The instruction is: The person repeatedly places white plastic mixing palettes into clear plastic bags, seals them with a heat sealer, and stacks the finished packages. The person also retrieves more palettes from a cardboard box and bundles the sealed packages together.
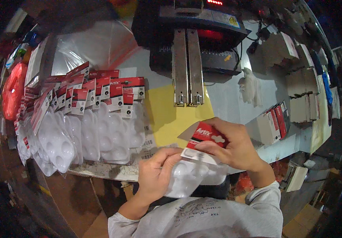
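Note:
A white plastic paint palette (185, 180) in a clear bag hangs over the table's front edge, close to my body. My left hand (155, 172) pinches the bag's top at its left corner. Above it, my right hand (236, 144) grips a folded red, black and white header card (204, 139), thumb across its front. The card's white lower edge lies over the bag's top; whether it is fixed there I cannot tell. Just beyond my hands, two long metal arms of a black machine (189, 65) reach toward me over a yellow sheet (161, 115).
Many bagged palettes with red header cards (107, 131) lie piled on the left. Stacked header cards (272, 123) stand on the right, with grey card stacks (303, 79) behind. A crumpled whitish piece (251, 87) lies right of the machine. Clear plastic bags (87, 43) lie back left.

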Tool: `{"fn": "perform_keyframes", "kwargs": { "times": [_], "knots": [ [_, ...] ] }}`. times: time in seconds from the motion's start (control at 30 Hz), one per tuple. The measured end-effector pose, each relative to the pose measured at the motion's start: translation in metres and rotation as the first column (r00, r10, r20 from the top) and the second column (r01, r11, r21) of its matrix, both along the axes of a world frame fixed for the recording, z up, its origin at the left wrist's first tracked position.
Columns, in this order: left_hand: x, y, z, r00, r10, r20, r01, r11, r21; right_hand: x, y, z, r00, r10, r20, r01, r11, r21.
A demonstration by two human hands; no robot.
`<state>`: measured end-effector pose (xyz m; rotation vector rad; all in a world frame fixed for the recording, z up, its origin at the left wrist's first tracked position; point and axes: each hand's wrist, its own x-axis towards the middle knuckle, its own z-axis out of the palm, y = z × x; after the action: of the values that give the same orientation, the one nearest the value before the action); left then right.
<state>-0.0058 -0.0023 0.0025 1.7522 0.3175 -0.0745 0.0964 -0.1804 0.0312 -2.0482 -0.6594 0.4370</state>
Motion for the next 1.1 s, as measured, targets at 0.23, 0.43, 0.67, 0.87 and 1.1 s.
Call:
{"fn": "perform_keyframes", "kwargs": {
  "times": [0.23, 0.43, 0.67, 0.87, 1.1],
  "knots": [
    [0.003, -0.005, -0.001, 0.998, -0.023, -0.057, 0.021, 1.000, -0.021, -0.001, 0.008, -0.010, 0.989, 0.016, 0.150, -0.015, 1.000, -0.012],
    [0.001, -0.007, -0.003, 1.000, 0.009, -0.027, -0.007, 0.996, 0.084, -0.005, 0.011, -0.018, 0.887, 0.090, 0.452, -0.080, 0.996, -0.041],
    [0.004, -0.004, -0.017, 0.975, 0.089, 0.202, -0.115, 0.986, 0.121, 0.002, -0.006, -0.026, 0.942, -0.207, 0.264, 0.211, 0.977, 0.014],
    [0.008, 0.001, -0.029, 0.954, 0.280, 0.104, -0.274, 0.959, -0.071, -0.003, -0.028, -0.026, 0.775, -0.071, -0.628, 0.109, 0.994, 0.021],
    [0.006, -0.001, -0.028, 0.958, 0.275, 0.084, -0.274, 0.961, -0.027, -0.012, -0.030, -0.037, 0.726, -0.024, -0.687, 0.167, 0.976, 0.141]
  ]
}}
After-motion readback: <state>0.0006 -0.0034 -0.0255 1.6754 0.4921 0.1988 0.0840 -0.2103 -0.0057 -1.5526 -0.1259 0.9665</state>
